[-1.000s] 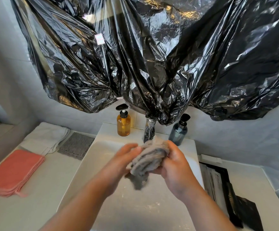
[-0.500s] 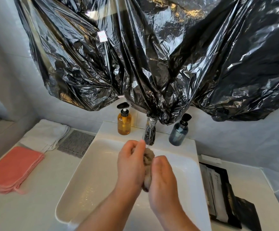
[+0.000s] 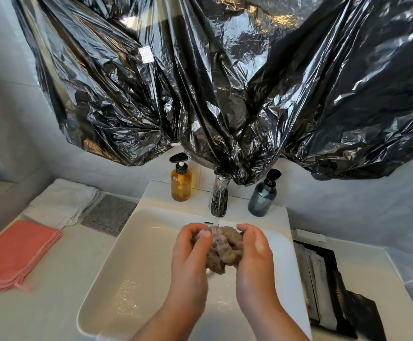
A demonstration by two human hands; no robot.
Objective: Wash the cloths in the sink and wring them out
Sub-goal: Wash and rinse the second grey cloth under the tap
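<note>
Fingers [image 3: 197,233] of both hands are curling round the grey cloth [image 3: 225,247], L hand [image 3: 190,257] and R hand [image 3: 254,254] cupping it from either side over the sink [image 3: 136,254] mid, just below the tap [image 3: 219,195]. Half a sec ago I was seeing it squeezed into an upright twist; now it's bunching into a wad w/ water [image 3: 215,220] running on it, so I'm reading this as rinsing again, wringing not done. No real long axis; loose end is pointing down.
</note>
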